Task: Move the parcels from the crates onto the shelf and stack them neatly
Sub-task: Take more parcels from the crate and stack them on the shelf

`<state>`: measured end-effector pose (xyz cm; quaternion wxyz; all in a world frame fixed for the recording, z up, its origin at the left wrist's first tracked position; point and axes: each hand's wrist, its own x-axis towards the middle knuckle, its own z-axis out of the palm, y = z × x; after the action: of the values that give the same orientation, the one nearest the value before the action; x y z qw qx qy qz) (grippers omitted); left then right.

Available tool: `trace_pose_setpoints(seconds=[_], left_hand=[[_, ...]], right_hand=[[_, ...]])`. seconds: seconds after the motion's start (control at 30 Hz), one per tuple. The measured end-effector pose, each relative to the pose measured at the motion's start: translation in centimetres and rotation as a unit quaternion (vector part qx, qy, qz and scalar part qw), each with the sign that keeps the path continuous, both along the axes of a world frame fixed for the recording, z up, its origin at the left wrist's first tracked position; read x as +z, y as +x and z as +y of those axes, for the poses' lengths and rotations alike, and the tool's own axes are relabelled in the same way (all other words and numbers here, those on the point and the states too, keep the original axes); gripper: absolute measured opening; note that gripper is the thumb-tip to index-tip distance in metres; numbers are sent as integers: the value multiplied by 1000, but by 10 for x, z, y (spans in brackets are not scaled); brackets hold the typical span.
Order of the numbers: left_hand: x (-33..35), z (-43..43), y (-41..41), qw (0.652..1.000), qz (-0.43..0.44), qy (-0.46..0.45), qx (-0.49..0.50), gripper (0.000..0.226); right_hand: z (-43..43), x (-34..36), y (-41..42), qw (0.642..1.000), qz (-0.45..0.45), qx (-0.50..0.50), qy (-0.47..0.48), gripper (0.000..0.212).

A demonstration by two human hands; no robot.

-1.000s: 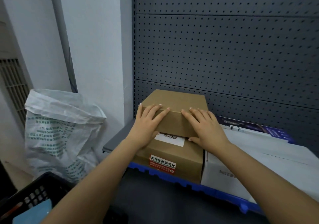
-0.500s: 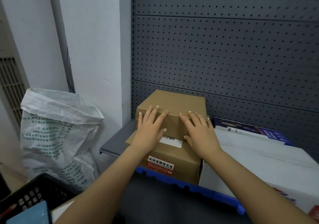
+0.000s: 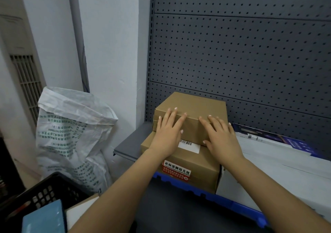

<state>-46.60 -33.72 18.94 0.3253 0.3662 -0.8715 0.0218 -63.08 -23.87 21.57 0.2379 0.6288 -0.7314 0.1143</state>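
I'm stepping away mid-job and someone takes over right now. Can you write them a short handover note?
Left hand and right hand: both open, fingers flat against the front of the small brown box.
It sits on the larger brown box at the left end of the shelf, beside a white box.
Done: these are shelved.
Left: the black crate holds a blue parcel and a pale parcel.
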Motion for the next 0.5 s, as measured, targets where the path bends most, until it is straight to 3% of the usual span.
trace_pose_setpoints(seconds=[0.5], left_hand=[[1,4,-3,1000,19,-2,-20,56]], right_hand=[[4,1,-3,1000,-12,1,3,77]])
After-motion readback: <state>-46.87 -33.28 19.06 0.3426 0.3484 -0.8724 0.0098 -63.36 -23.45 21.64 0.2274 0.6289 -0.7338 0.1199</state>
